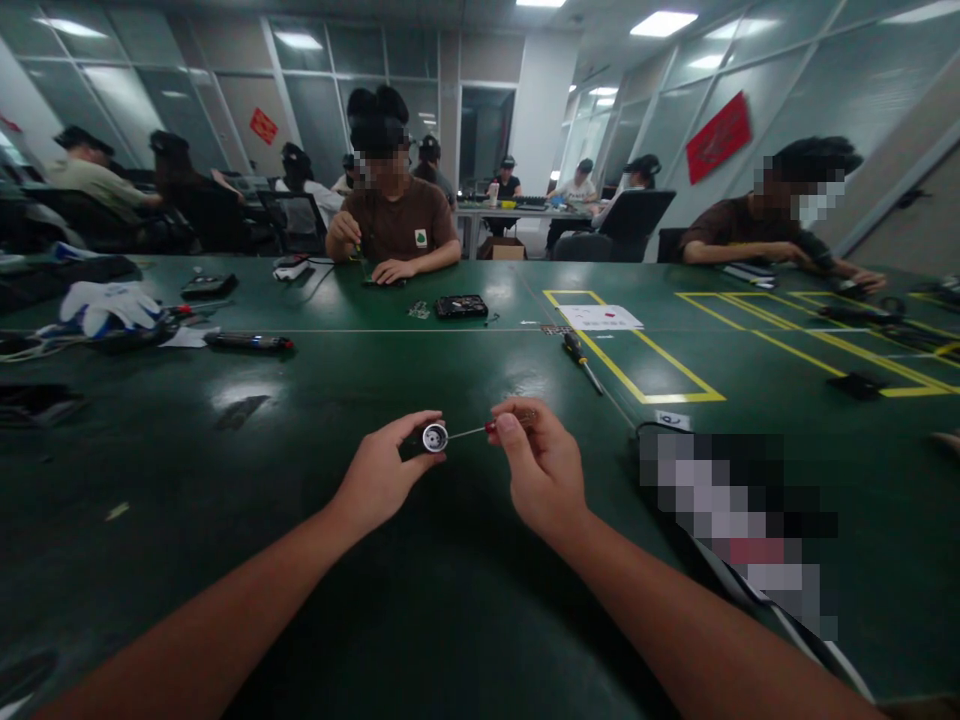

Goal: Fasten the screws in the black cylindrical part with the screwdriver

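Observation:
Between the thumb and fingers of my left hand (379, 470) is a small round part with a silver rim and a dark, detailed inside (434, 438). Its open face points toward me, and its exact kind cannot be made out. My right hand (546, 465) pinches the red handle of a thin screwdriver (471, 432). The shaft points left, and its tip meets or lies right beside the silver rim; actual contact is unclear. Both hands are held above the green table (420, 620).
A second screwdriver (583, 362) lies beyond my right hand, near a white paper sheet (602, 317). Farther off are a black device (460, 306) and small loose parts (418, 310). White gloves (109, 308) and a dark pen-shaped tool (247, 342) lie left. A co-worker (394, 220) sits opposite.

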The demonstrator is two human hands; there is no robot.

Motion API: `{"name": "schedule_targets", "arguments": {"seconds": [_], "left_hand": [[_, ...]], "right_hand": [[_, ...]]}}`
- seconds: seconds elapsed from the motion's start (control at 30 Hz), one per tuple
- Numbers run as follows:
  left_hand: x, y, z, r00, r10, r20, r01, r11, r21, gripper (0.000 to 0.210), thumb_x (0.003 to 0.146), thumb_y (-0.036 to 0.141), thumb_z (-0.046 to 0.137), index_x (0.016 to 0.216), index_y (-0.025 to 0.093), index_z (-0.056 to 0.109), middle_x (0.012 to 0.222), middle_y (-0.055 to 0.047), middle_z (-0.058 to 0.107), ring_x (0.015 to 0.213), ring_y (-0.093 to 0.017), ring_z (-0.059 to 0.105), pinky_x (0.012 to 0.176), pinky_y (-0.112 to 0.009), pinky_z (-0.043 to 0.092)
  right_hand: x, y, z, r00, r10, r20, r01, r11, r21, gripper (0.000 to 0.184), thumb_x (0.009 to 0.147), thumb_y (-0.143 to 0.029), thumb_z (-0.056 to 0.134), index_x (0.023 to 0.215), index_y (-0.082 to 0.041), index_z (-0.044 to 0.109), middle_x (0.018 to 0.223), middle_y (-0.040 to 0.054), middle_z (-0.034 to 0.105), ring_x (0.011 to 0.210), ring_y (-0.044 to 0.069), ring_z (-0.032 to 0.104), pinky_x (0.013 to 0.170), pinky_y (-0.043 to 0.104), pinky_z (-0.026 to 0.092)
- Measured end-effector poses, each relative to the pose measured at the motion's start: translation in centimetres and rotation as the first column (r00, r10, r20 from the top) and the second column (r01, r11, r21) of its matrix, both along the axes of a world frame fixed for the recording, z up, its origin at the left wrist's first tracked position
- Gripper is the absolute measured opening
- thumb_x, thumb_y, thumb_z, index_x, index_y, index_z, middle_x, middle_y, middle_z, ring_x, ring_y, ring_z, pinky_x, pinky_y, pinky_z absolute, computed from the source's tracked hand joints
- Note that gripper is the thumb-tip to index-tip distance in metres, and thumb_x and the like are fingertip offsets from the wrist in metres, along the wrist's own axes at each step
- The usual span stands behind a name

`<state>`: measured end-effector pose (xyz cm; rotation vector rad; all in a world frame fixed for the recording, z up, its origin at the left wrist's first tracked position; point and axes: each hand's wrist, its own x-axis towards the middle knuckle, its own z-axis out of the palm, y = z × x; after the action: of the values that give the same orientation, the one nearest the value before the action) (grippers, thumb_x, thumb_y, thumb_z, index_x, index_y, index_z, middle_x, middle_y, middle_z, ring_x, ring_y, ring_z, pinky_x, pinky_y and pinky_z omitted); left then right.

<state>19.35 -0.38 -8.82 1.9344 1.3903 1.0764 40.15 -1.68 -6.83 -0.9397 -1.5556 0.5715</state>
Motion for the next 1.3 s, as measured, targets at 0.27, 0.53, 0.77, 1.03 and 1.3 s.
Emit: {"name": "schedule_targets", "arguments": {"seconds": [0.27, 0.53, 0.77, 1.03, 1.3], "left_hand": [[-0.6, 0.2, -0.5, 1.000, -0.002, 0.013, 0.002, 0.999, 0.045, 0.037, 0.085, 0.024, 0.074, 0.122, 0.024, 0.072, 0.126, -0.003, 0.072, 0.119, -0.024, 0.066, 0.109, -0.041, 0.048], [-0.8, 0.4, -0.7, 1.000, -0.008, 0.009, 0.008, 0.998, 0.059, 0.039, 0.085, 0.023, 0.074, 0.123, 0.024, 0.071, 0.127, -0.004, 0.072, 0.120, -0.024, 0.065, 0.110, -0.042, 0.048], [-0.7, 0.4, -0.6, 0.999, -0.033, 0.014, 0.032, 0.997, 0.066, 0.038, 0.084, 0.021, 0.075, 0.122, 0.023, 0.072, 0.125, -0.004, 0.073, 0.118, -0.023, 0.066, 0.109, -0.041, 0.048], [-0.6, 0.4, -0.4, 0.999, -0.036, 0.024, 0.034, 0.996, 0.077, 0.040, 0.084, 0.021, 0.076, 0.123, 0.023, 0.072, 0.126, -0.005, 0.072, 0.119, -0.023, 0.066, 0.110, -0.041, 0.048], [-0.9, 0.5, -1.0, 0.998, -0.030, 0.052, 0.026, 0.997, 0.077, 0.039, 0.083, 0.021, 0.076, 0.122, 0.024, 0.073, 0.125, -0.004, 0.073, 0.117, -0.024, 0.067, 0.108, -0.042, 0.048]], "right_hand": [[-0.1, 0.1, 0.5, 0.971, -0.010, 0.239, 0.005, 1.000, 0.022, 0.014, 0.102, -0.033, 0.053, 0.106, -0.023, 0.063, 0.087, 0.0031, 0.073, 0.079, 0.019, 0.071, 0.075, 0.032, 0.053], [-0.1, -0.1, 0.4, 0.968, 0.053, 0.245, -0.052, 0.999, -0.009, 0.014, 0.102, -0.032, 0.053, 0.107, -0.024, 0.064, 0.087, 0.0023, 0.075, 0.079, 0.019, 0.072, 0.074, 0.031, 0.052], [-0.1, 0.0, 0.2, 0.967, 0.063, 0.246, -0.062, 0.998, -0.012, 0.015, 0.102, -0.032, 0.053, 0.110, -0.024, 0.064, 0.091, 0.0029, 0.076, 0.083, 0.019, 0.073, 0.076, 0.031, 0.052], [-0.1, 0.0, 0.2, 0.969, 0.087, 0.230, -0.086, 0.996, -0.014, 0.015, 0.103, -0.032, 0.053, 0.110, -0.025, 0.064, 0.091, 0.0024, 0.075, 0.083, 0.018, 0.073, 0.077, 0.031, 0.052], [0.0, -0.1, 0.5, 0.953, 0.080, 0.292, -0.094, 0.995, 0.036, 0.012, 0.101, -0.028, 0.053, 0.107, -0.023, 0.062, 0.089, 0.0031, 0.074, 0.080, 0.018, 0.072, 0.074, 0.031, 0.052]]}}
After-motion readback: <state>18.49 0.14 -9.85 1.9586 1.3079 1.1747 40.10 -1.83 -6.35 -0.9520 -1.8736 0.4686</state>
